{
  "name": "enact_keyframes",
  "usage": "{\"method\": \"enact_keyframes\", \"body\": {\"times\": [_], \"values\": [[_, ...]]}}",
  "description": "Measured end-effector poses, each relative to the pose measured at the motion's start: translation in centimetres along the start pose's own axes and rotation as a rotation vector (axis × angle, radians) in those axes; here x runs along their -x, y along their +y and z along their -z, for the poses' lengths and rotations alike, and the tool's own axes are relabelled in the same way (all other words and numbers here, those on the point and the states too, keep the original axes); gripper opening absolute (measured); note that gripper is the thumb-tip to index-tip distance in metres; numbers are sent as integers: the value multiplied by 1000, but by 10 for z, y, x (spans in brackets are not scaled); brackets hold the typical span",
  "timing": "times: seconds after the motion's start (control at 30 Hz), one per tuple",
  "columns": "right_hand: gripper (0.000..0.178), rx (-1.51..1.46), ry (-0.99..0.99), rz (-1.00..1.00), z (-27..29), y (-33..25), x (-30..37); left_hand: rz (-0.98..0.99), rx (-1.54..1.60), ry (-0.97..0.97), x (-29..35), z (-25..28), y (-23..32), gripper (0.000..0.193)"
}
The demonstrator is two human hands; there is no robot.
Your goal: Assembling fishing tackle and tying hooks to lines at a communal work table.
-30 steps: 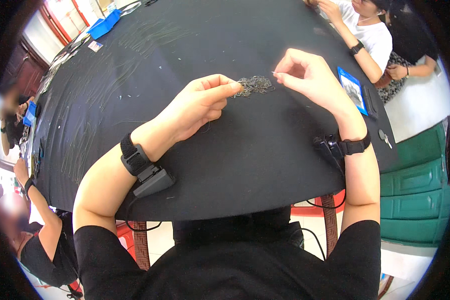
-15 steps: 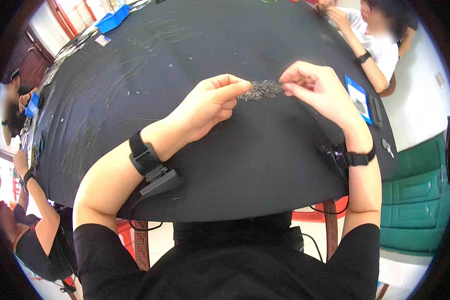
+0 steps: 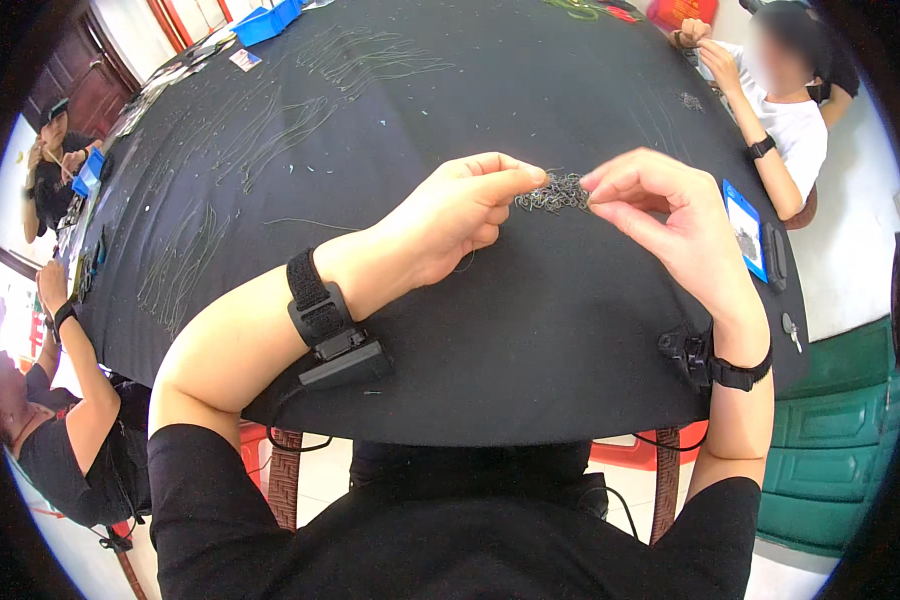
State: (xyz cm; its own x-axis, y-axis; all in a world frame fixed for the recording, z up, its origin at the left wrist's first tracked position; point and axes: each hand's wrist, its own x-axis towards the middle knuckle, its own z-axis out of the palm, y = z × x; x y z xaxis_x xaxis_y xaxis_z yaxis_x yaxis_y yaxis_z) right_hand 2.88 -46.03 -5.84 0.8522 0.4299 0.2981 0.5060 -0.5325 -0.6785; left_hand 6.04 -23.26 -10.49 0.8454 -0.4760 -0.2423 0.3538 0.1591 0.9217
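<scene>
I see my left hand (image 3: 450, 225) and right hand (image 3: 670, 215) meeting over the black table (image 3: 530, 330), both closed on a small dark tangle (image 3: 552, 193) of what looks like fine wire hooks or links; I cannot make out single pieces. The tangle sits between the two sets of fingertips, just above the cloth or resting on it; I cannot tell which. My left thumb and forefinger pinch its left end, and my right thumb and forefinger pinch its right end, with the other right fingers curled loosely. I judge the clump very light, loose and springy, prone to snag on itself and shed bits if pulled hard, so a soft pinch at the outer edge of the clump suits it better than a squeeze on the middle. Thin pale strands (image 3: 270, 140) lie in rows across the far side of the table. A blue card (image 3: 745, 228) lies near my right wrist. Another person (image 3: 785, 110) sits at the far right, and more people (image 3: 60, 420) at the left edge.
</scene>
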Motion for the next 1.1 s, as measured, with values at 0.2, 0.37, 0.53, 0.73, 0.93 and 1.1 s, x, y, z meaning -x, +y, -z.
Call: {"method": "enact_keyframes", "body": {"times": [0.2, 0.37, 0.53, 0.73, 0.93, 1.1], "values": [[9, -321, -5, -7, -5, -2, 1, 68, 99, -87, 9, -13, -4, 14], [8, -465, 24, -92, -7, -1, 0, 85, 139, -118, 14, -20, 0, 14], [8, -338, 54, -3, -8, 3, -1, 76, 189, -153, 15, -21, 1, 12], [7, -332, 101, 32, -8, 2, -1, 66, 213, -143, 17, -24, 5, 9], [7, -330, 124, 5, -12, 4, 0, -27, 99, -108, 18, -27, 3, 11], [9, -288, 130, -24, -11, 9, 1, -122, -49, -38, 16, -30, 1, 14]]}}
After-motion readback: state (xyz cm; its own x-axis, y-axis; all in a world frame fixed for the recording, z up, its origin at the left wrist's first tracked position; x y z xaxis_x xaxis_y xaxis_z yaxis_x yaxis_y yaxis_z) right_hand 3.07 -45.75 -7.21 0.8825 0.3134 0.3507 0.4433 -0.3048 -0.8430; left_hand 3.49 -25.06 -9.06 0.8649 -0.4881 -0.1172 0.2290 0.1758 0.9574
